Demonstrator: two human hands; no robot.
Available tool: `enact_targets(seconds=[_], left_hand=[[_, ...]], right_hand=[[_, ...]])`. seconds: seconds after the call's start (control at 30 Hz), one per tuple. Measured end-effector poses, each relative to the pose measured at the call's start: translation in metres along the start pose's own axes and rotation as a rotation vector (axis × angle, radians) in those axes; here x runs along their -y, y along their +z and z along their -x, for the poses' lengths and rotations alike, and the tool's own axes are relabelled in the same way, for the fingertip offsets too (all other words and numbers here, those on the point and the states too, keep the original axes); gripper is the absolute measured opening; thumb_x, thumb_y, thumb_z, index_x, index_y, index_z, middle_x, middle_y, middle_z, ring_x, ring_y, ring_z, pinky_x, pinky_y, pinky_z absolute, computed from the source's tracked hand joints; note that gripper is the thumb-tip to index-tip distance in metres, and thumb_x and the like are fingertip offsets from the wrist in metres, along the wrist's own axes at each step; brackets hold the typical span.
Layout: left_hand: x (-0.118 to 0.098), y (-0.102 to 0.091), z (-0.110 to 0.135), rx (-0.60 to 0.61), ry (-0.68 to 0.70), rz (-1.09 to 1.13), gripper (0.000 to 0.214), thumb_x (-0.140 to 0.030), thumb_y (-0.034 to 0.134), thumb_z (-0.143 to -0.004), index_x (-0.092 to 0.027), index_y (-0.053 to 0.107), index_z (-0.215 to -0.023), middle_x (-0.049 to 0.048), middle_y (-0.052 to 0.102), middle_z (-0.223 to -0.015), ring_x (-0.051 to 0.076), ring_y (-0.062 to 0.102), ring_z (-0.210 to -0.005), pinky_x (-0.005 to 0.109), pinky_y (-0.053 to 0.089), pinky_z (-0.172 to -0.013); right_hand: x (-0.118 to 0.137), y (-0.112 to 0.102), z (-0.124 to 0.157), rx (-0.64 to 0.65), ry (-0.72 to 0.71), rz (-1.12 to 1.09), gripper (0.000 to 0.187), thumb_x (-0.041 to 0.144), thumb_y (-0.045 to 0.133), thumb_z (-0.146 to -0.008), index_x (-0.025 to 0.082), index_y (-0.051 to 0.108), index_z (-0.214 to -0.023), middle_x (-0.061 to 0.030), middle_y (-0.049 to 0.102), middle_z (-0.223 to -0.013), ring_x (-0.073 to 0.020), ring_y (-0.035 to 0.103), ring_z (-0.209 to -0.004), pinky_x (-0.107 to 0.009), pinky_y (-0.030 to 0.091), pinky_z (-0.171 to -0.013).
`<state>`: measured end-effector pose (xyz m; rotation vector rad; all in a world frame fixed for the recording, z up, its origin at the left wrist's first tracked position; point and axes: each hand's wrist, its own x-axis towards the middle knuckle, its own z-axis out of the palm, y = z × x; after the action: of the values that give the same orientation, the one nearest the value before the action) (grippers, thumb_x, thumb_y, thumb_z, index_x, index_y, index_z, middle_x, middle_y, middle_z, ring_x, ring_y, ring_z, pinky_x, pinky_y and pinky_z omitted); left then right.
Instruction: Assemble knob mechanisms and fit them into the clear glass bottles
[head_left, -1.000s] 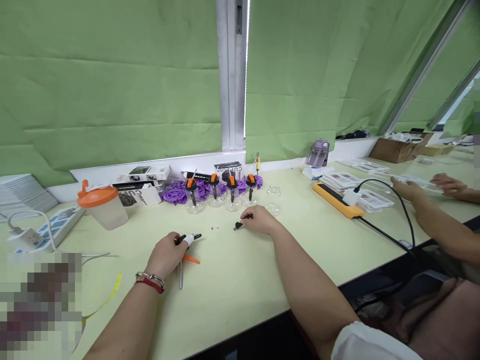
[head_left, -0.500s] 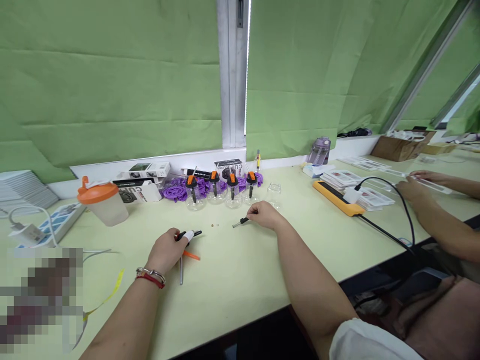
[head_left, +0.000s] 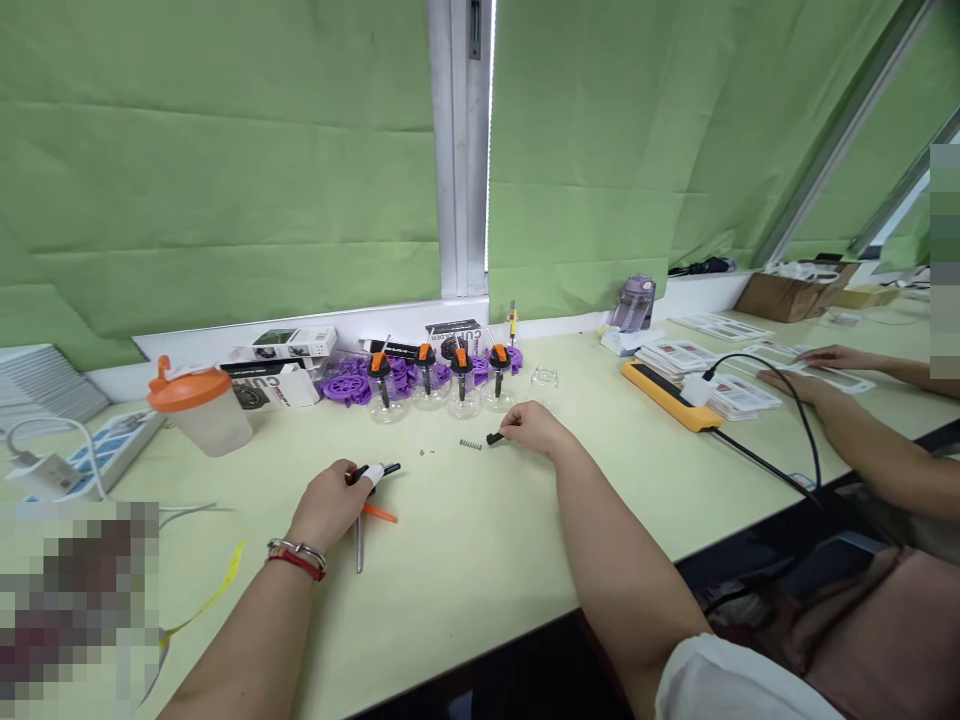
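My left hand (head_left: 339, 502) is closed around a black dispenser head (head_left: 386, 469) with an orange lever (head_left: 380, 513) and a grey tube (head_left: 358, 545) pointing down from it. Something white covers one fingertip of that hand. Between the pinched fingertips of my right hand (head_left: 534, 430) is a small black plastic part (head_left: 495, 437), close to the tabletop. A metal spring (head_left: 471, 444) lies on the table just left of that part, apart from it. Farther left are tiny brownish bits (head_left: 422, 452). Several glass bottles (head_left: 463, 400) with black and orange tops stand behind.
An open glass jar (head_left: 545, 378) stands behind my right hand. Purple plastic pieces (head_left: 346, 388) and boxes (head_left: 281, 388) line the wall. At left are an orange-lidded cup (head_left: 217, 425) and a power strip (head_left: 112, 450); at right, a yellow power strip (head_left: 664, 397) and a co-worker's arms (head_left: 870, 430).
The spring, earlier at the end of the black part in my right hand, now lies separate on the table. My left hand keeps its grip on the dispenser head.
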<state>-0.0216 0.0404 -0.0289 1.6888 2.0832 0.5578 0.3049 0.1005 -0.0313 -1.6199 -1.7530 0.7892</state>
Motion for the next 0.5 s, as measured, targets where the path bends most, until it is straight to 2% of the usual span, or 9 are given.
enact_targets(seconds=[0.07, 0.13, 0.23, 0.33, 0.5], left_hand=[[0.001, 0.001, 0.0, 0.002, 0.001, 0.002, 0.042, -0.057, 0.044, -0.074, -0.02, 0.058, -0.089, 0.0084, 0.067, -0.085, 0.026, 0.062, -0.077, 0.031, 0.039, -0.061], [0.002, 0.001, -0.001, 0.001, 0.007, 0.0, 0.043, -0.057, 0.044, -0.074, -0.02, 0.058, -0.089, 0.0083, 0.067, -0.083, 0.026, 0.062, -0.076, 0.031, 0.039, -0.06], [0.002, 0.001, 0.0, -0.002, 0.018, 0.006, 0.042, -0.056, 0.044, -0.074, -0.019, 0.059, -0.088, 0.0087, 0.067, -0.083, 0.026, 0.062, -0.075, 0.031, 0.039, -0.059], [0.002, 0.001, 0.0, -0.002, 0.01, 0.011, 0.04, -0.054, 0.045, -0.074, -0.019, 0.059, -0.089, 0.0084, 0.067, -0.083, 0.026, 0.062, -0.075, 0.031, 0.039, -0.059], [0.002, 0.0, 0.0, 0.007, 0.014, 0.004, 0.041, -0.054, 0.045, -0.074, -0.019, 0.059, -0.09, 0.009, 0.067, -0.083, 0.026, 0.062, -0.075, 0.031, 0.039, -0.059]], right_hand=[[0.006, 0.004, 0.003, 0.023, -0.031, -0.085, 0.015, 0.029, 0.068, -0.063, 0.016, 0.066, -0.07, -0.0017, 0.065, -0.068, -0.0122, 0.055, -0.062, -0.021, 0.039, -0.054], [0.015, 0.012, 0.009, 0.098, -0.081, -0.134, 0.019, 0.032, 0.071, -0.059, 0.016, 0.064, -0.068, -0.0004, 0.065, -0.066, -0.0121, 0.056, -0.062, -0.021, 0.04, -0.053], [0.028, 0.023, 0.016, 0.201, -0.111, 0.003, 0.016, 0.026, 0.073, -0.055, 0.017, 0.064, -0.064, 0.0009, 0.065, -0.065, -0.0118, 0.055, -0.059, -0.021, 0.039, -0.052], [0.034, 0.029, 0.017, 0.209, -0.106, 0.147, 0.013, 0.022, 0.073, -0.054, 0.017, 0.064, -0.062, 0.001, 0.064, -0.065, -0.0114, 0.054, -0.057, -0.021, 0.037, -0.05], [0.028, 0.028, 0.01, 0.166, -0.113, 0.193, 0.014, 0.02, 0.075, -0.055, 0.017, 0.066, -0.065, 0.0002, 0.065, -0.069, -0.0117, 0.055, -0.061, -0.021, 0.037, -0.052]])
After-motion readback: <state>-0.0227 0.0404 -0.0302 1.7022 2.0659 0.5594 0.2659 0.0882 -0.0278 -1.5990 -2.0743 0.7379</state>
